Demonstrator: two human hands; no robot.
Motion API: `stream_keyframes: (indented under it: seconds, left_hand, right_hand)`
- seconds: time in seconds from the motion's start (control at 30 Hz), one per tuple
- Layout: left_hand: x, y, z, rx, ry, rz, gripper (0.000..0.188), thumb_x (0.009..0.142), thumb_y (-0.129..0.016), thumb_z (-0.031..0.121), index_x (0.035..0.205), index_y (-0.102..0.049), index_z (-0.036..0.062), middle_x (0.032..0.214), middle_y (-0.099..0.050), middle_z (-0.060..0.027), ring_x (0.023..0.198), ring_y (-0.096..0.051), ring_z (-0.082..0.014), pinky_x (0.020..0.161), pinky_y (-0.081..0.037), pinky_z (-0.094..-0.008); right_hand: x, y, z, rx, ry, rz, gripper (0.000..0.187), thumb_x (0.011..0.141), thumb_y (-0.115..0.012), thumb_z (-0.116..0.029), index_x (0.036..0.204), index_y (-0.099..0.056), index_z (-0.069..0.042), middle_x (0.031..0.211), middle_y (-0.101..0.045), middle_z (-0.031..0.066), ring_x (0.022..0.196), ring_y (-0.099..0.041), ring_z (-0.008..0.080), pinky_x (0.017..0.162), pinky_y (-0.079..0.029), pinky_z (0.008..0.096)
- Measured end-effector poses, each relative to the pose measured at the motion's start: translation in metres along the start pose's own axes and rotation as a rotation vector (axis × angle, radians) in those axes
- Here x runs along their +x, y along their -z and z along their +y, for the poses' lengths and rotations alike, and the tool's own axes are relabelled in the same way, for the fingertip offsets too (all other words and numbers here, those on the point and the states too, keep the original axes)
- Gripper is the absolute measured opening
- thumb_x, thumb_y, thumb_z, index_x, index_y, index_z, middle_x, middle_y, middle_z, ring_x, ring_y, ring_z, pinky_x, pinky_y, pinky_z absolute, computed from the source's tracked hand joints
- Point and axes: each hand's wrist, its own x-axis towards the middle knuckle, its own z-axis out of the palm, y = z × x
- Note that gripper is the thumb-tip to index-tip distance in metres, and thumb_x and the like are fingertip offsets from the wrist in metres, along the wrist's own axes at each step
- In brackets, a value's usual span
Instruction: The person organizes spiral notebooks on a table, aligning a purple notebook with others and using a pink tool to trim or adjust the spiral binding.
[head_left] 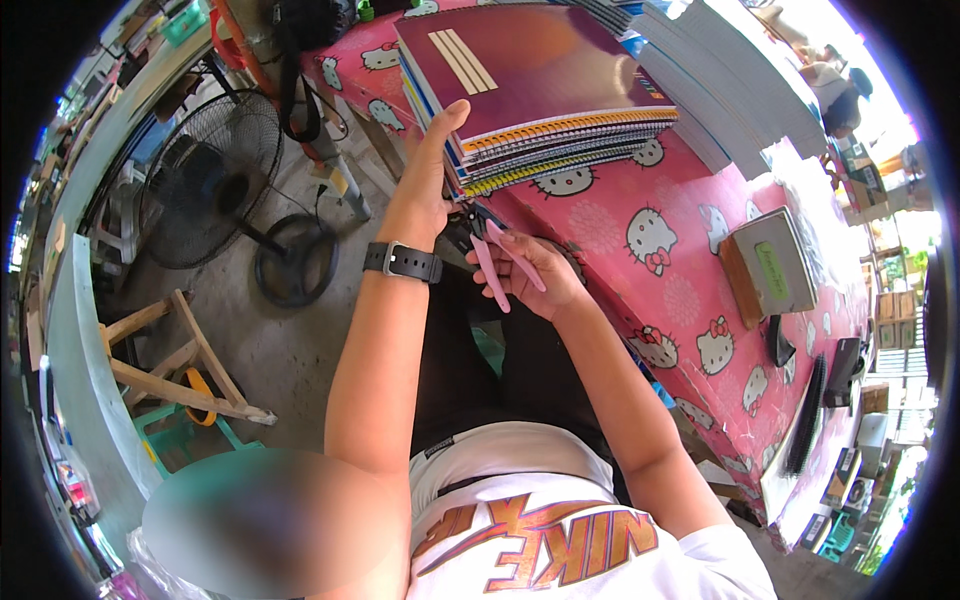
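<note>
A stack of spiral notebooks (pixel 540 70), the top one with a shiny maroon cover, lies on the table in front of me. My left hand (pixel 430 175) grips its near left corner, thumb up along the side and the other fingers mostly hidden lower down. Yellow, orange and dark wire coils show along the stack's near edge. Just below that corner, my right hand (pixel 535 270) holds pliers (pixel 492 262) with pink handles, which are spread apart. The dark jaws point up toward the lowest coil, close to my left fingertips; whether they touch the wire I cannot tell.
The table wears a pink cat-print cover (pixel 680 290). Tall paper stacks (pixel 735 90) stand behind right, and a small block of booklets (pixel 770 265) sits at right. Leftward on the floor are a black fan (pixel 215 190), a wooden frame (pixel 180 360) and a green stool (pixel 200 440).
</note>
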Motion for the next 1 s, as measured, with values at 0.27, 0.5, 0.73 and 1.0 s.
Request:
stream_keyframes:
  seconds: [0.27,0.5,0.73,1.0]
  left_hand:
    - [0.004,0.003,-0.005,0.005,0.032,-0.041,0.083,0.064,-0.068,0.066,0.123,-0.044,0.0138,0.108,-0.053,-0.011,0.099,-0.052,-0.0245,0.081,-0.039,-0.0434]
    - [-0.004,-0.001,0.003,0.029,-0.002,-0.057,0.089,0.063,-0.066,0.069,0.125,-0.045,0.0079,0.12,-0.048,-0.0135,0.107,-0.048,-0.029,0.088,-0.038,-0.0485]
    - [0.003,0.0,0.006,0.069,0.044,-0.111,0.08,0.071,-0.057,0.068,0.124,-0.049,0.0079,0.115,-0.057,-0.014,0.104,-0.054,-0.0279,0.087,-0.037,-0.0469]
    - [0.008,0.007,0.012,-0.058,0.124,-0.163,0.071,0.078,-0.056,0.061,0.135,-0.044,0.0199,0.138,-0.044,-0.0043,0.123,-0.041,-0.0294,0.094,-0.031,-0.0541]
  right_hand:
    - [-0.082,-0.017,-0.02,-1.252,0.747,0.494,0.05,0.07,-0.075,-0.017,0.116,-0.059,-0.004,0.107,-0.062,0.0133,0.098,-0.057,0.0244,0.086,-0.044,0.035]
    - [-0.164,0.062,-0.051,-1.643,0.812,1.076,0.047,0.074,-0.071,-0.016,0.119,-0.059,-0.011,0.114,-0.059,0.0108,0.107,-0.053,0.0259,0.092,-0.039,0.0365]
    - [-0.173,0.08,-0.019,-1.806,0.656,1.224,0.04,0.083,-0.061,-0.033,0.12,-0.059,-0.018,0.131,-0.053,0.0056,0.123,-0.043,0.0271,0.107,-0.013,0.0486]
    - [-0.223,0.086,-0.025,-1.523,1.0,1.243,0.032,0.078,-0.068,-0.015,0.109,-0.063,-0.007,0.111,-0.061,0.0112,0.106,-0.052,0.0297,0.089,-0.043,0.0407]
